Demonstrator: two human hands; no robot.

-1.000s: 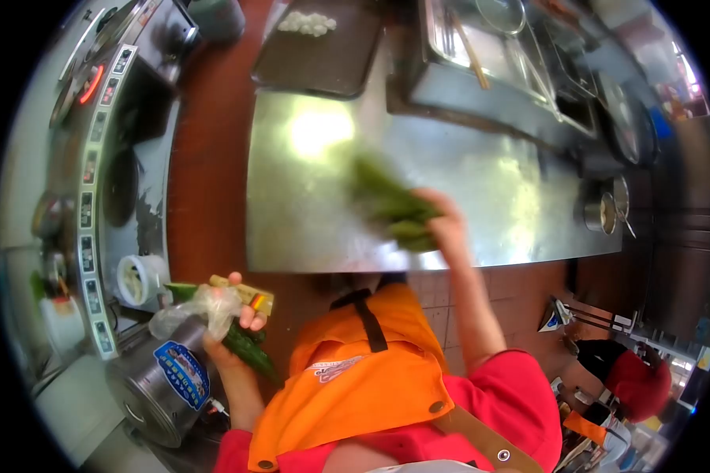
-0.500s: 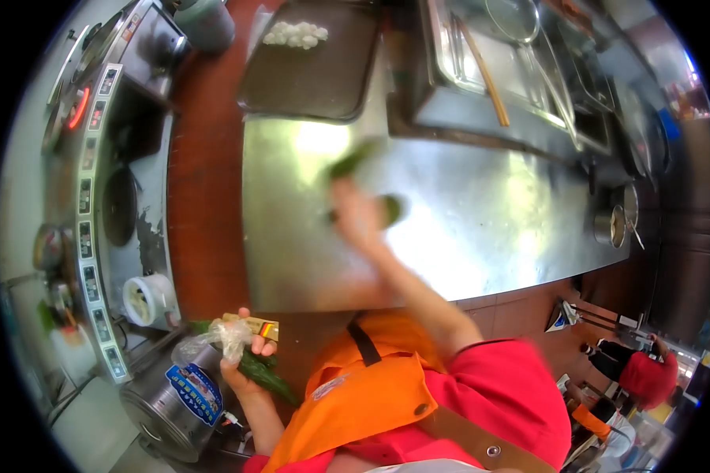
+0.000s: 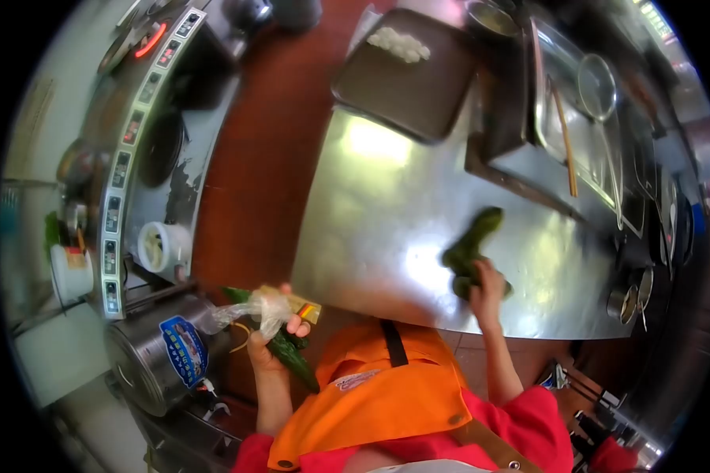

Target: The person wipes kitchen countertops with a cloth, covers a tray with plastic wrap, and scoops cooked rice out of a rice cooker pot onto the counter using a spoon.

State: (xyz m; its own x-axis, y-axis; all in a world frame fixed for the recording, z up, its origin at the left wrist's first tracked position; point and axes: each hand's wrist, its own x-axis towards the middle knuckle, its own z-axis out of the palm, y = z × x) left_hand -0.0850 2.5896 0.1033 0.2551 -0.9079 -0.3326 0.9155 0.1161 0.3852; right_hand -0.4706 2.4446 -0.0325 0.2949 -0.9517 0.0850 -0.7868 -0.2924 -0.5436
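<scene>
My left hand is closed around a cucumber, a crumpled clear plastic bag and a flat yellowish card or packet with a striped end. It hangs low, left of the steel table. Which fingers carry which item is partly hidden. Over at the right, my right hand presses a bunched dark green cloth against the steel tabletop. Its fingers curl over the cloth, and a limp end of it trails away from me.
A dark tray bearing small white pieces overlaps the table's far end. Steel fryer equipment with chopsticks and a strainer borders the right. Cooking stations, a white tub and a steel pot stand left.
My right hand has swept the green cloth rightward and closer to me across the tabletop. The left hand keeps its hold on the cucumber, bag and packet. The view has turned.
</scene>
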